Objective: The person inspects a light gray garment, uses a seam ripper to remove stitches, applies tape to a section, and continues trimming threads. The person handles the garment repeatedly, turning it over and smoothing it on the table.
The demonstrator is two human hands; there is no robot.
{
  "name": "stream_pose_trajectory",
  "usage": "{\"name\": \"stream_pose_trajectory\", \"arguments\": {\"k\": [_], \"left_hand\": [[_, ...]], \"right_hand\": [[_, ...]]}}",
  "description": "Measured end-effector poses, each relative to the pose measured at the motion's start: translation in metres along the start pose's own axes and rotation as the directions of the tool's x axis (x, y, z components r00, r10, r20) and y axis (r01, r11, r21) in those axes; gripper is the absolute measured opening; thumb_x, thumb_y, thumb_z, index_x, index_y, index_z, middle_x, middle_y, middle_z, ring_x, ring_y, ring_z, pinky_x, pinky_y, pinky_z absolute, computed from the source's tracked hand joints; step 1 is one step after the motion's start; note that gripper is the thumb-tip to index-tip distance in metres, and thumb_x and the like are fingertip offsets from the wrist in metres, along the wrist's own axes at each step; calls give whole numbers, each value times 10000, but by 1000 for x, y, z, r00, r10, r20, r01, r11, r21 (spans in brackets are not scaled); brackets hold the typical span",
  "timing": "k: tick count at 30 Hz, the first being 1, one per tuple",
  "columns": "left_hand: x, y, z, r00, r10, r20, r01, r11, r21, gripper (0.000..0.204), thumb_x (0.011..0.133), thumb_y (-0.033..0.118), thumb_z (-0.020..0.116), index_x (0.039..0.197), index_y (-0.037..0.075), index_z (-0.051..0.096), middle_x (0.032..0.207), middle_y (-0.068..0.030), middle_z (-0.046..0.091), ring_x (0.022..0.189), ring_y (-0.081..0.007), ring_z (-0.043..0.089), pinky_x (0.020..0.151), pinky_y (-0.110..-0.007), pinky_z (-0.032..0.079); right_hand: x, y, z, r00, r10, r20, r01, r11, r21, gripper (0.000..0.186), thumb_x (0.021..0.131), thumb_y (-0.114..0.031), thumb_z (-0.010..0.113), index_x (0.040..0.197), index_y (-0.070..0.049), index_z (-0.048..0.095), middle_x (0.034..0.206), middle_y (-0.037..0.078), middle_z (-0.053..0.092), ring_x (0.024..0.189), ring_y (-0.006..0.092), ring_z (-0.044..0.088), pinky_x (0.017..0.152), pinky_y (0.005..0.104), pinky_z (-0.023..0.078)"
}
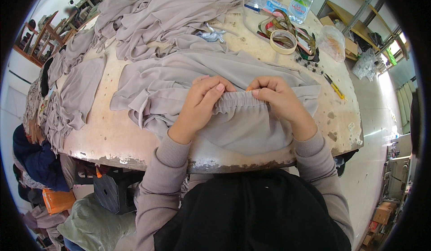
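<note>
A light grey garment (251, 130) lies before me at the table's near edge, its gathered elastic waistband (238, 101) stretched between my hands. My left hand (202, 100) pinches the band's left part between thumb and fingers. At the right part, my right hand (280, 100) grips it the same way, thumb on top. A small orange spot shows by the right fingertips; what it is I cannot make out. Below the band the cloth hangs toward the table edge. More of the same grey cloth (179, 67) spreads out behind my hands.
Grey garments are heaped (170, 8) at the far side and left (81, 94). At the back right stand a water bottle (301, 2), a tape roll (283, 42), a plastic bag (331, 42) and a yellow-handled cutter (334, 87). Another person (38, 157) sits at the left.
</note>
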State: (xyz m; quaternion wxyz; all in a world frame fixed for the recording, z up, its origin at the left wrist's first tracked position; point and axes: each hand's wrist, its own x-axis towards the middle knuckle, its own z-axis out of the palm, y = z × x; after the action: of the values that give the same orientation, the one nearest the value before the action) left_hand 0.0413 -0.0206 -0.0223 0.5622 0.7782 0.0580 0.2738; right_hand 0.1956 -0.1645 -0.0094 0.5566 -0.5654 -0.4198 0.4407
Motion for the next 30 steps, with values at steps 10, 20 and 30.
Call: {"name": "stream_pose_trajectory", "arguments": {"k": [10,20,30], "left_hand": [[-3,7,-7,998,56,6,-56,998,42,215,816,169,442,859,50,616,788,-32,612,797,-148,513,925,-335,258],[-2,7,5,998,59,34,-65,979,193,120,792,225,663,777,115,620,732,32,593,708,-134,546,931,-388,287],[-6,5,12,999,37,10,-38,981,193,130,797,214,658,727,122,598,683,54,556,664,-105,539,1037,-490,164]], "right_hand": [[0,0,-1,1000,-12,10,11,999,43,147,811,-101,552,848,26,617,774,-14,591,696,36,501,635,186,397],[-4,-3,14,989,-129,-73,99,941,-325,177,729,-177,647,765,-6,626,638,-3,567,626,48,485,577,233,412],[-3,4,22,985,-95,-143,43,944,-327,217,654,-166,637,774,10,602,606,23,553,624,76,500,590,250,431]]}}
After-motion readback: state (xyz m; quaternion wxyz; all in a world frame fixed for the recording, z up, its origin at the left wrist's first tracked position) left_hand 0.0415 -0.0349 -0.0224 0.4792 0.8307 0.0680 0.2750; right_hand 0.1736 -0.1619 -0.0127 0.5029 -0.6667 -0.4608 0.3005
